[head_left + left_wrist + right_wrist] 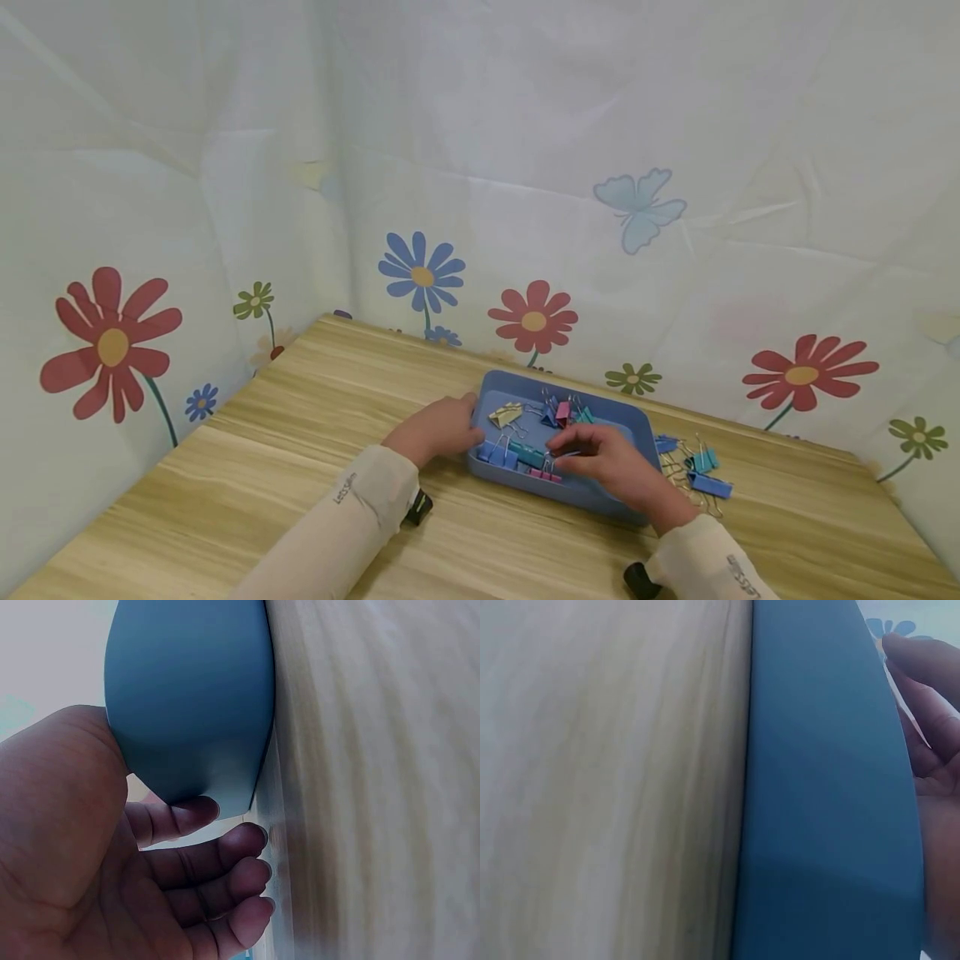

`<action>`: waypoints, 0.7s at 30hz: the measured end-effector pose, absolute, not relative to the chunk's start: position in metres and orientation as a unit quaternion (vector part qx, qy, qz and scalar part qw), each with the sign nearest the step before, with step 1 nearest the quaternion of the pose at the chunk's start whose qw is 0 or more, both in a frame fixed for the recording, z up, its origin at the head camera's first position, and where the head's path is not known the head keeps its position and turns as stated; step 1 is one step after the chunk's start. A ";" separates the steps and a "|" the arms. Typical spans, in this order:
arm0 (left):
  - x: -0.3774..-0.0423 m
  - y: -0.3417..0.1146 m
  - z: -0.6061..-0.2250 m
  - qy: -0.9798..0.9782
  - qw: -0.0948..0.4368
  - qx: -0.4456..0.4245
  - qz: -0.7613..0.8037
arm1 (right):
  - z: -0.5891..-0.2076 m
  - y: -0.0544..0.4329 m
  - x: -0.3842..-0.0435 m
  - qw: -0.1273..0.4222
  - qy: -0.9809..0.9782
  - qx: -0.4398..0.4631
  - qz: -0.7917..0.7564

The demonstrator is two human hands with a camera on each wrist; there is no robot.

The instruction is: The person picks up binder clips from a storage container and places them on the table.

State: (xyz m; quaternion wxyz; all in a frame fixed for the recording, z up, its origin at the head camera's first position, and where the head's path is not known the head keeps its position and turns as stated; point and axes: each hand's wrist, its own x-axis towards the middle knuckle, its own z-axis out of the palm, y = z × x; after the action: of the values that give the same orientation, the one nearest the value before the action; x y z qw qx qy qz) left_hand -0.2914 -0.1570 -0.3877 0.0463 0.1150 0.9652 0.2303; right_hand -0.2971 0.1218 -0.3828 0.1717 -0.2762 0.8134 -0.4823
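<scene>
A blue-grey tray (600, 498) of binder clips stands on the table. My left hand (442, 429) grips its left end, thumb over the rim; in the left wrist view the index fingertip (196, 814) touches the outer wall. My right hand (611, 462) is inside the front half, thumb and index finger parted beside the upright wire handles of a pink binder clip (543, 475). Blue clips (498, 455) and a teal clip (527, 453) line the front wall beside it. Farther back lie a yellow clip (506, 414) and a dark pink clip (562, 413). The tray wall partly hides the right hand in the right wrist view.
Several loose binder clips (708, 485), blue and teal among them, lie on the wooden table (315, 417) just right of the tray. A white flowered curtain (480, 167) hangs behind the table's back edge.
</scene>
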 end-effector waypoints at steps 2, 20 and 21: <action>-0.292 -0.157 -0.388 0.965 0.046 0.116 0.232 | -0.382 0.120 -0.296 0.172 0.814 -0.277 -0.480; -0.291 -0.156 -0.387 0.964 0.051 0.106 0.239 | -0.380 0.116 -0.298 0.175 0.826 -0.255 -0.471; -0.291 -0.157 -0.387 0.964 0.051 0.107 0.238 | -0.380 0.116 -0.298 0.173 0.826 -0.255 -0.472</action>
State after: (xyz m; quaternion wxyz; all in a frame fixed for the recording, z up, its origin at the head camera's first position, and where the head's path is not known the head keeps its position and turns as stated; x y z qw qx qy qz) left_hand -0.2908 -0.1566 -0.3866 0.0514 0.1068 0.9639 0.2384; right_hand -0.2977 0.1163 -0.3804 0.1730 -0.2548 0.8262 -0.4718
